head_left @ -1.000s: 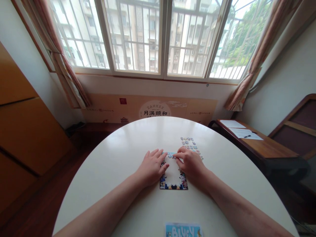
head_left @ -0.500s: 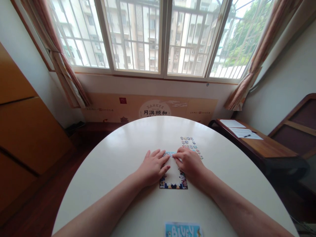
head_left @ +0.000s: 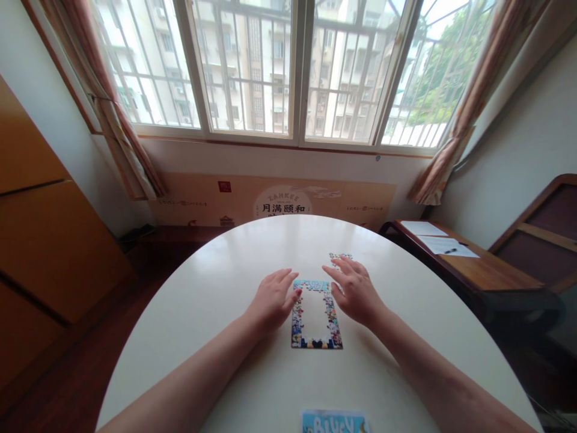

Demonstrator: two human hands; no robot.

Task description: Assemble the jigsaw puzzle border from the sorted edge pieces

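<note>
A rectangular puzzle frame (head_left: 317, 344) of joined pieces lies on the white round table (head_left: 216, 270), its middle showing bare table. Its top rows are light blue, the sides many-coloured. My left hand (head_left: 273, 300) is at the frame's upper left edge, fingers apart, holding nothing. Over the upper right side hovers my right hand (head_left: 356, 293), fingers spread and empty. Loose puzzle pieces (head_left: 334, 257) lie behind my right hand, which partly hides them.
A light blue card or box marked BLUEY (head_left: 334, 422) lies at the near edge of view. To the right stands a wooden side table (head_left: 491, 269) with papers (head_left: 448, 246) and a pen. Windows and curtains are behind.
Both hands have moved apart from the frame's top edge and lifted slightly. My right hand has opened from a pinch, uncovering the blue top pieces.
</note>
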